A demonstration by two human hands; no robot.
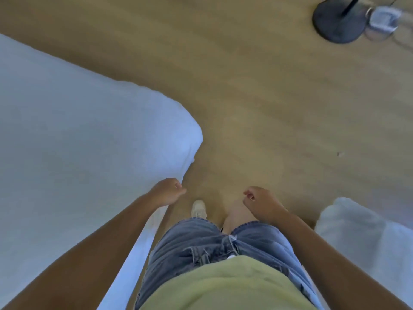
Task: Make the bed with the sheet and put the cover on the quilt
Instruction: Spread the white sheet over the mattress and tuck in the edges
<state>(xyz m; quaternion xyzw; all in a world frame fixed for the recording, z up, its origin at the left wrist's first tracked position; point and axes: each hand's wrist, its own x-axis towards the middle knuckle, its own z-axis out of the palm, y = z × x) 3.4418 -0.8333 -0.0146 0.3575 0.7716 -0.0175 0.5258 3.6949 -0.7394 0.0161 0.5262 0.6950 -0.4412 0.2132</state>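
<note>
The bed (67, 142) fills the left of the view, covered in a white sheet that wraps its rounded near corner (187, 133). My left hand (167, 191) hangs just beside the bed's edge, fingers loosely curled, holding nothing. My right hand (261, 202) hovers over the floor in front of my thigh, fingers also loosely curled and holding nothing. A heap of white fabric (366, 238), probably the quilt or its cover, lies at the lower right, apart from both hands.
Wooden floor (268, 97) spreads ahead and to the right. A round black stand base (337, 21) with a pole stands at the top right, a small grey-white object (382, 21) next to it. My white shoe (197, 208) is on the floor.
</note>
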